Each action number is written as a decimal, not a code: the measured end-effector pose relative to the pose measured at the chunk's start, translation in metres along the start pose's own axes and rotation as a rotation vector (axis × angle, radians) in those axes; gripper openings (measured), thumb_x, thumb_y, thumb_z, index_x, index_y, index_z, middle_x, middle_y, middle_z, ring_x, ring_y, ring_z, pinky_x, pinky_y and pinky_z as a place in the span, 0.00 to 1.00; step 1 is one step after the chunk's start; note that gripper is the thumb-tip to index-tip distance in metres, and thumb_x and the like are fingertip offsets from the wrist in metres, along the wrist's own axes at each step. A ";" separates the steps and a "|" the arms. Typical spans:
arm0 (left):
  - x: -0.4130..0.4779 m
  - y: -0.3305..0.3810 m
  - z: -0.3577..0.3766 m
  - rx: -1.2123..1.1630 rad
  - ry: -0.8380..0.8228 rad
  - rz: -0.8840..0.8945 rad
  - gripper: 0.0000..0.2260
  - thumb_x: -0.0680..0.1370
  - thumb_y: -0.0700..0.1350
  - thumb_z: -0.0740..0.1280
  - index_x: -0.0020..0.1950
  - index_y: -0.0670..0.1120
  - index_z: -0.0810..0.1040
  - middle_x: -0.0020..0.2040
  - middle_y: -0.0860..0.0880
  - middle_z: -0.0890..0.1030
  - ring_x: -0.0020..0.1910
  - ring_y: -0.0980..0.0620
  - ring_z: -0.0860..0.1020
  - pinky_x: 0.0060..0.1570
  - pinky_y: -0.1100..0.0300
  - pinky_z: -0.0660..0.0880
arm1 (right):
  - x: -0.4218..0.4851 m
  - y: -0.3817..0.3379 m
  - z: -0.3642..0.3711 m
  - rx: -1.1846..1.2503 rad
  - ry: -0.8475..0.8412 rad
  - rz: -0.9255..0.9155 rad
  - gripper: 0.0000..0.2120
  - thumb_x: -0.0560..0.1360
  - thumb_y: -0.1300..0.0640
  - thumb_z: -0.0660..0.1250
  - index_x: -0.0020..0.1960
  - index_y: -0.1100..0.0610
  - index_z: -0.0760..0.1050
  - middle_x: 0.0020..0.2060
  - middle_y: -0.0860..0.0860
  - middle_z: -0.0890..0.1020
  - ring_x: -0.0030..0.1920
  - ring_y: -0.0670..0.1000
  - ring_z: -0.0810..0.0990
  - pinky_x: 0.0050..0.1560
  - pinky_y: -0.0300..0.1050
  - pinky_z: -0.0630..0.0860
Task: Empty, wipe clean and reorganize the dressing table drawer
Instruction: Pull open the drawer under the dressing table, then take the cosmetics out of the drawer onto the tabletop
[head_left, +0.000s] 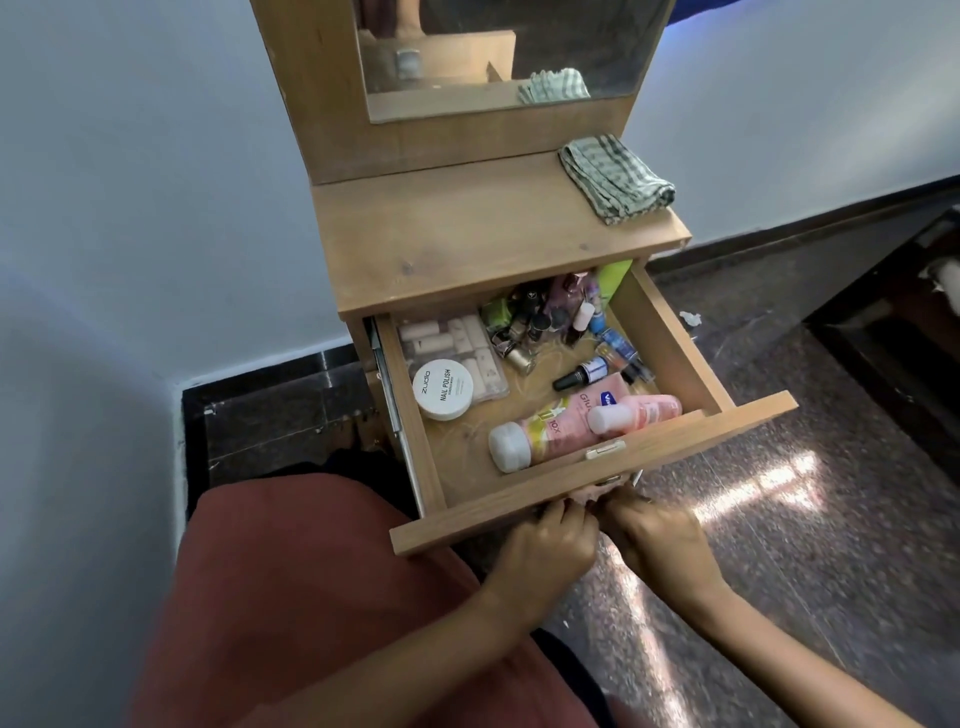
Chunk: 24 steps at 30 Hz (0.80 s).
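Note:
The wooden drawer (670, 332) of the dressing table stands pulled out. Inside lie a white round nail polish remover tub (443, 388), a clear box of beige tubes (457, 338), two pink lotion tubes (558, 423), a dark dropper bottle (582, 374) and several small nail polish bottles (545, 317) at the back. My left hand (548, 545) and my right hand (657, 535) both curl under the drawer front (727, 431) at its handle. The fingertips are hidden beneath the panel.
A folded green checked cloth (615, 179) lies on the right of the table top (467, 228). A mirror (498, 47) stands behind it. White walls close in on the left, dark speckled floor (779, 493) spreads to the right. My rust-coloured lap (311, 597) is under the drawer.

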<state>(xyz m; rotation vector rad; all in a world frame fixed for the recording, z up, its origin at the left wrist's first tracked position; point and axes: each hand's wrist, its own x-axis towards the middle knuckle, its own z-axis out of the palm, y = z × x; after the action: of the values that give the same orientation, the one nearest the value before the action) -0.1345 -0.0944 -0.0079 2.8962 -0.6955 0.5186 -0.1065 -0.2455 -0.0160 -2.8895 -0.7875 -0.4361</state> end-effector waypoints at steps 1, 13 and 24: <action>-0.001 0.002 -0.001 -0.013 -0.005 -0.003 0.12 0.68 0.41 0.59 0.25 0.52 0.73 0.25 0.55 0.75 0.26 0.60 0.74 0.20 0.67 0.65 | -0.002 -0.001 -0.002 0.007 0.000 0.002 0.14 0.69 0.49 0.57 0.32 0.53 0.76 0.26 0.50 0.80 0.23 0.51 0.78 0.17 0.39 0.65; -0.015 0.018 -0.009 -0.156 -0.148 -0.032 0.11 0.67 0.42 0.59 0.29 0.52 0.78 0.28 0.56 0.78 0.30 0.61 0.77 0.22 0.67 0.68 | -0.025 -0.001 -0.007 0.096 -0.068 0.044 0.31 0.80 0.43 0.42 0.36 0.53 0.79 0.31 0.49 0.82 0.27 0.47 0.81 0.20 0.39 0.72; 0.007 0.011 -0.073 -0.356 -0.145 -0.065 0.05 0.67 0.43 0.63 0.38 0.52 0.76 0.33 0.55 0.78 0.32 0.58 0.77 0.24 0.66 0.71 | 0.021 0.005 -0.088 0.372 -0.214 -0.083 0.08 0.73 0.50 0.60 0.42 0.50 0.77 0.36 0.44 0.82 0.33 0.44 0.81 0.29 0.40 0.76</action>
<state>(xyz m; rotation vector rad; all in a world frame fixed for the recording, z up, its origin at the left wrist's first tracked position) -0.1556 -0.0928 0.0634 2.6262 -0.6342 0.1562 -0.1085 -0.2565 0.0740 -2.5863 -0.9111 0.0171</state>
